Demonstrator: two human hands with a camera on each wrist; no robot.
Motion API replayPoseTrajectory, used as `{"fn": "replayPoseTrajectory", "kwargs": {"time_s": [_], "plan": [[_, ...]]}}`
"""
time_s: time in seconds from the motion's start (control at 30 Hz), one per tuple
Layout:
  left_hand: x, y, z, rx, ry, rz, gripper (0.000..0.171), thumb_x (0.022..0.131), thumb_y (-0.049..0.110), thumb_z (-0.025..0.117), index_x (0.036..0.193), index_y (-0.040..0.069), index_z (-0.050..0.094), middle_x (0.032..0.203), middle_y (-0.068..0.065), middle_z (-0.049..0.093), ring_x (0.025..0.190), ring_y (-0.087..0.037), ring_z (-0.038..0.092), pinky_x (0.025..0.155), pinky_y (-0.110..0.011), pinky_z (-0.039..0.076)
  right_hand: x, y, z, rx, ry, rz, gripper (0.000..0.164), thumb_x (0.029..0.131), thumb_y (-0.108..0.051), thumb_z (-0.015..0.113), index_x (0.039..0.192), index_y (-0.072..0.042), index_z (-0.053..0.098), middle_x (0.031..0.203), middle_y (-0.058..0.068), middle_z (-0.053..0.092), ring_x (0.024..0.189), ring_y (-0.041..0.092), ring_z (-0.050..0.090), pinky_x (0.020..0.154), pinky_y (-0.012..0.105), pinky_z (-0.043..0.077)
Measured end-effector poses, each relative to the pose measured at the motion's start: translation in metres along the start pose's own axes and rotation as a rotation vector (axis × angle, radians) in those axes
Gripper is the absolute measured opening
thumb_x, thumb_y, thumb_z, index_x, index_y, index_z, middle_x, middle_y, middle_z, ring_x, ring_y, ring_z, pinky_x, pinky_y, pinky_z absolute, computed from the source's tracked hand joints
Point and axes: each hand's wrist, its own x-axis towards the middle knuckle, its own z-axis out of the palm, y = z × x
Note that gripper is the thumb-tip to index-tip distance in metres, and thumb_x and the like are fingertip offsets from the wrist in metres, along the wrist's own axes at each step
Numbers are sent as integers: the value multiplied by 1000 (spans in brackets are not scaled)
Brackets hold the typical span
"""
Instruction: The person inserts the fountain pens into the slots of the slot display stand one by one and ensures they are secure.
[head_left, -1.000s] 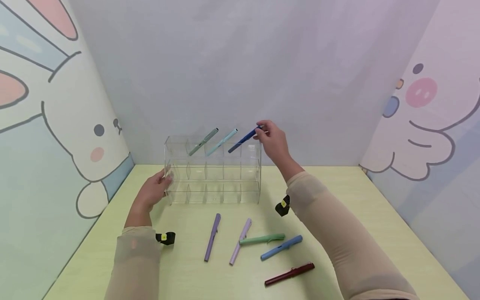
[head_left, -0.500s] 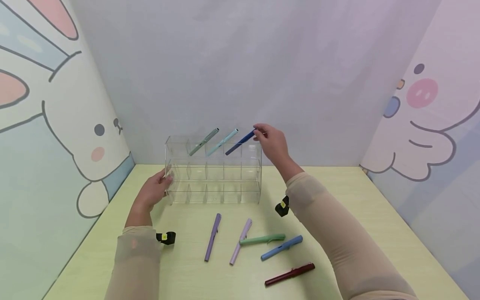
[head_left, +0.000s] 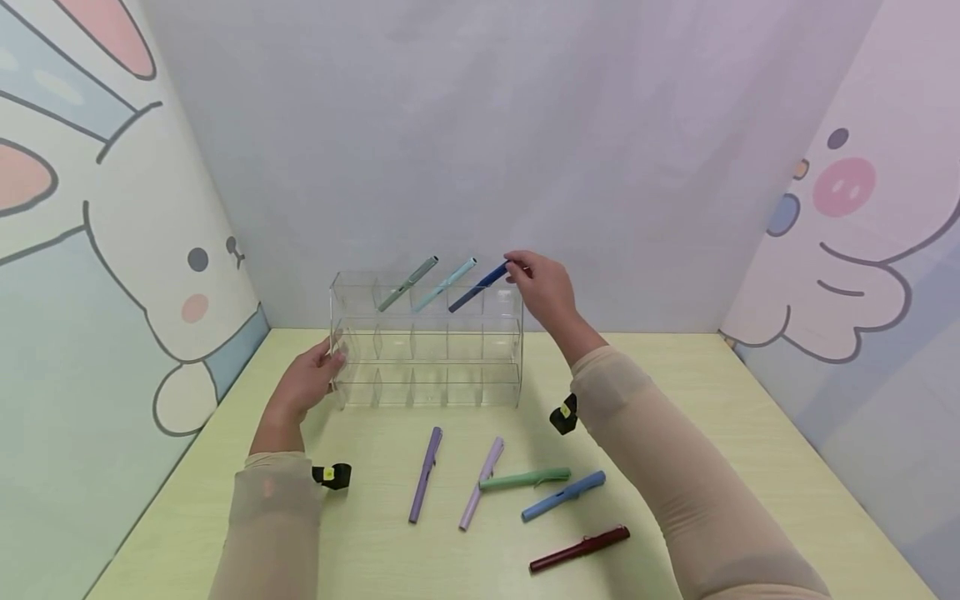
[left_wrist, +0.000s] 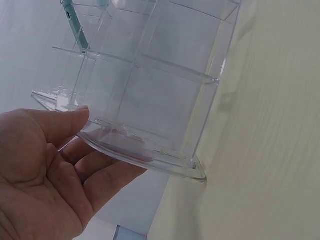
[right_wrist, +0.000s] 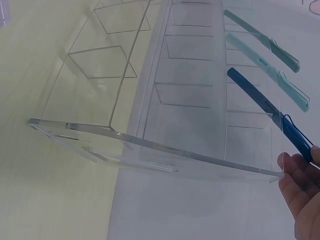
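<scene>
A clear, tiered pen rack point(head_left: 427, 395) with divided compartments stands on the table. My left hand point(head_left: 303, 379) grips its left side panel; in the left wrist view the thumb lies on one face and the fingers on the other. At the top tier, my right hand point(head_left: 547, 287) pinches the upper, clip end of a dark blue pen point(head_left: 478, 288), whose lower end slants down into a compartment. Left of it, a pale turquoise pen point(head_left: 444, 285) and a grey-green pen point(head_left: 408, 284) lean in the same tier.
In front of the rack lie a purple pen point(head_left: 425, 475), a lilac pen point(head_left: 472, 504) with a green pen point(head_left: 525, 479) across it, a blue pen point(head_left: 563, 497) and a dark red pen point(head_left: 579, 549). A grey backdrop point(head_left: 480, 150) rises behind.
My right hand has moved slightly left and down, and the dark blue pen has come down with it into the top tier. The left hand and the rack stay put.
</scene>
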Motion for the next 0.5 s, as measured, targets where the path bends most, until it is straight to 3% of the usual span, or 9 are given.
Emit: {"fn": "replayPoseTrajectory", "kwargs": {"time_s": [0.3, 0.5], "plan": [[1, -1, 0, 0, 2, 17, 58, 107, 33, 39, 159, 21, 15, 154, -25, 34, 137, -44, 40, 105, -56, 45, -1, -2, -2, 16, -25, 0, 31, 102, -28, 55, 130, -17, 63, 113, 5, 72, 100, 19, 70, 78, 38, 54], [1, -1, 0, -16, -7, 9, 57, 108, 32, 38, 159, 22, 14, 157, -23, 30, 138, -44, 39, 106, -56, 44, -2, 3, -3, 53, -14, -2, 43, 100, -30, 58, 142, -21, 53, 115, 5, 72, 102, 20, 69, 85, 39, 55]]}}
